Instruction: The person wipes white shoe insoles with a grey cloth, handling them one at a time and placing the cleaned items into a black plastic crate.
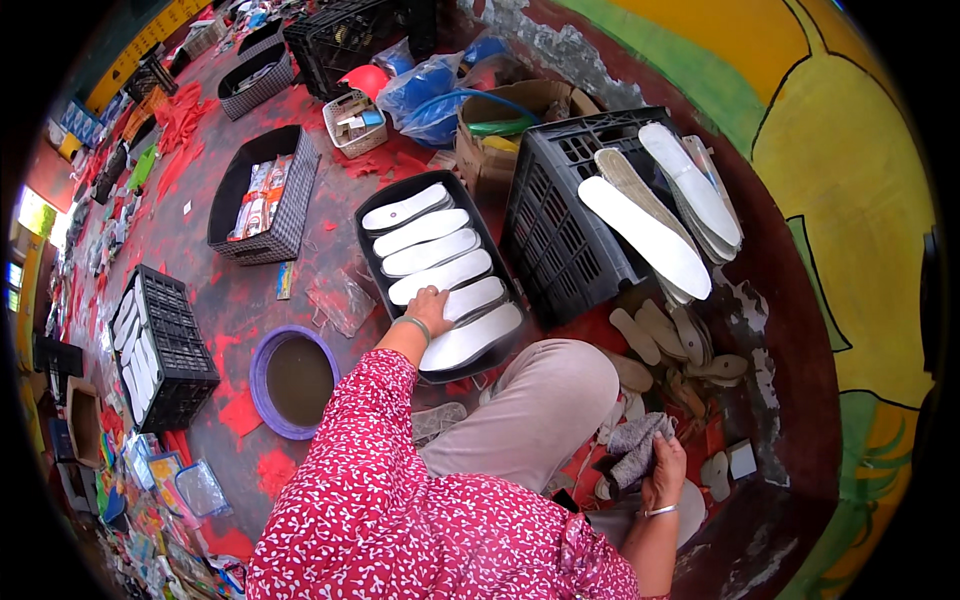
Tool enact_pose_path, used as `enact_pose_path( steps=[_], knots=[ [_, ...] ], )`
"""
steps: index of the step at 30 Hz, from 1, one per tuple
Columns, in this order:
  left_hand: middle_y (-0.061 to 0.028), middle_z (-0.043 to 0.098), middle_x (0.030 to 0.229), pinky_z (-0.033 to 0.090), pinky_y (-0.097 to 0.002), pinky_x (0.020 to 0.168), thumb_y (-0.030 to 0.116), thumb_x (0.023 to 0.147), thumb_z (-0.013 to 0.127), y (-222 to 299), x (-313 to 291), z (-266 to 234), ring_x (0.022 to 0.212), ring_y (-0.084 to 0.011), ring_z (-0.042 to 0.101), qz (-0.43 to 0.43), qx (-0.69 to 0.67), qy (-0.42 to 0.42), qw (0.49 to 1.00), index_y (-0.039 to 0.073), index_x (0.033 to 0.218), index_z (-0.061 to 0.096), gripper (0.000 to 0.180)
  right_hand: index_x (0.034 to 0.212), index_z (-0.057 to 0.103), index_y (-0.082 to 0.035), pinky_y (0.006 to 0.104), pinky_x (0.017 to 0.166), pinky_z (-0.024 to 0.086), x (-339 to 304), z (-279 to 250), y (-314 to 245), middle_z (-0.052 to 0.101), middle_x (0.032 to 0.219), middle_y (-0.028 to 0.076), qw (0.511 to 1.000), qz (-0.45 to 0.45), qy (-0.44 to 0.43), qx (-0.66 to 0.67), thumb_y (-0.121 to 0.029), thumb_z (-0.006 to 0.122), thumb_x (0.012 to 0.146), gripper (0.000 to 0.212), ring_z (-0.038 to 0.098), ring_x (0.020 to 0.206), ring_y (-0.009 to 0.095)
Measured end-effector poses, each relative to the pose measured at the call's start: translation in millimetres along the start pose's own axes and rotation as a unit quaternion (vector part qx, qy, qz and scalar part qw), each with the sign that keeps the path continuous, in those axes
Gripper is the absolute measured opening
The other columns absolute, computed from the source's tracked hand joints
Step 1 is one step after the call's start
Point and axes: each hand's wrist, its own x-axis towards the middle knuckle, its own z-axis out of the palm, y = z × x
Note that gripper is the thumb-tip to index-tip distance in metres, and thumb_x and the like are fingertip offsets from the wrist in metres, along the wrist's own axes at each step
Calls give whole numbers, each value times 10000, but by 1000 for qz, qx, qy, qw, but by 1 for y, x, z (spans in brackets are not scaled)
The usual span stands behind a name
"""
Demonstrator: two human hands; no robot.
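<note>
A black tray (371, 262) in front of me holds a row of white shoe insoles (423, 230), lying side by side in small stacks. My left hand (428, 310) reaches into it, fingers closed at the left end of one white insole (475, 297) near the close end of the row. Their tips are partly hidden, and another insole (470, 338) lies beside that hand. At the lower right, my right hand (665, 472) grips a crumpled grey cloth (636, 447) above the floor, next to my bent knee.
Right of the tray stands a black crate (560, 215) topped with more insoles (645, 235). Loose worn insoles (680, 335) are heaped by the wall. A purple basin (262, 385) of murky water, a checked basket (290, 225) and another insole crate (175, 350) stand on the left.
</note>
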Motion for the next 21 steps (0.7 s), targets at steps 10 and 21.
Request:
enact_pose_path(
  steps=[10, 21],
  knots=[
    [-168, 443, 1256, 361, -412, 978, 327, 716, 667, 3, -8, -3, 1192, -315, 396, 30, 8, 47, 998, 71, 1269, 452, 646, 900, 571, -10, 270, 643, 490, 3, 0, 1, 625, 832, 48, 1000, 3, 2, -4, -77, 529, 871, 84, 599, 706, 140],
    [-151, 509, 1125, 412, -401, 894, 205, 707, 688, 38, -57, 40, 1083, -309, 480, 225, -7, 125, 966, 69, 1064, 549, 407, 898, 572, -20, 269, 647, 490, 0, -4, 2, 632, 824, 49, 1000, 1, 12, -3, -96, 553, 865, 86, 605, 713, 142]
  ],
)
